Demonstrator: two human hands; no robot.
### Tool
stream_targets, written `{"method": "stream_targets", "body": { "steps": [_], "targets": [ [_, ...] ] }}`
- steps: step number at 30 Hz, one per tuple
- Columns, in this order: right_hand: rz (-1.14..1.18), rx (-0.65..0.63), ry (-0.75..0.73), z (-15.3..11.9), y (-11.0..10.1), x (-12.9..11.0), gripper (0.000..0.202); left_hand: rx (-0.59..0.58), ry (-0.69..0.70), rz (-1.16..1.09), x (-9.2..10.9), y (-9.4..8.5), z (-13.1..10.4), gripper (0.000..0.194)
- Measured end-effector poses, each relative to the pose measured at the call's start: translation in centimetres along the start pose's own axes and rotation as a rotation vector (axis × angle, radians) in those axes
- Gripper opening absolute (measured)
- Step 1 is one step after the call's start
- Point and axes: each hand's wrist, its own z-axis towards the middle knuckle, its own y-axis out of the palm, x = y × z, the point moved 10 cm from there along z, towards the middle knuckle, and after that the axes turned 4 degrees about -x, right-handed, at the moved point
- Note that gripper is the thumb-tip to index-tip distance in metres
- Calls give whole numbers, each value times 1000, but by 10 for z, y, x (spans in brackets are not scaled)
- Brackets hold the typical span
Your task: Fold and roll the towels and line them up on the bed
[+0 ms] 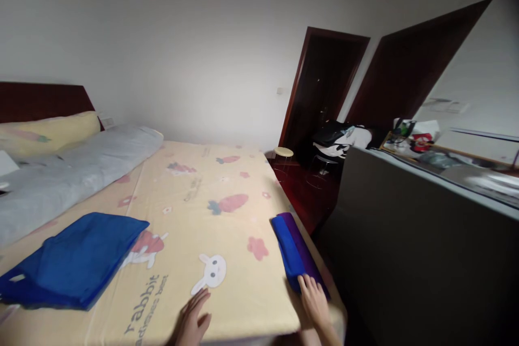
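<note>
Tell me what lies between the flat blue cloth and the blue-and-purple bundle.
Between the flat blue cloth and the blue-and-purple bundle, the head view shows printed bedsheet, with the left hand at the near side.

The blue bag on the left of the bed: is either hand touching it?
No, the left hand and right hand both lie away from the blue bag.

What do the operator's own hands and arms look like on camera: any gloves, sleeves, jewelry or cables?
Both the left hand and the right hand are bare, with five-fingered human shapes and no gloves. No sleeve shows on the visible part of the right forearm; the left is cut off near the wrist. I see no rings, watch, cables or markings, though fine details are too small to tell.
</note>
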Motion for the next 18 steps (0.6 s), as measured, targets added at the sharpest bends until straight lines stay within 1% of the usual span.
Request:
{"method": "stream_targets", "body": {
  "steps": [2,3,4,5,6,8,11,12,13,14,15,16,18],
  "targets": [
    [-27,-28,2,-11,20,2,53,-20,-52,-41,-2,-1,1,41],
    [-25,-46,8,-16,28,3,53,-27,-83,-60,-6,-5,3,40],
    [-13,-67,17,-20,33,4,53,-29,-117,-69,-12,-12,5,38],
    [8,-88,31,-23,36,5,53,-26,-151,-60,-20,-24,10,36],
    [28,-107,52,-24,36,5,51,-14,-192,-28,-32,-41,15,35],
    [62,-129,105,-22,28,4,48,26,-301,101,-62,-87,29,33],
    [116,-163,155,-10,14,-3,51,149,-589,374,-120,-174,41,36],
    [137,-191,145,-7,13,-9,51,198,-661,474,-135,-202,42,38],
    [156,-226,121,-4,14,-16,50,236,-717,567,-148,-226,42,42],
    [169,-260,89,-3,17,-23,49,260,-762,646,-160,-246,39,45],
    [174,-282,61,-4,21,-30,48,248,-803,698,-173,-260,36,48],
    [171,-290,42,-6,24,-34,47,202,-844,721,-187,-268,30,50],
    [158,-270,32,-12,29,-38,48,63,-908,696,-216,-272,15,48]
  ]
}}
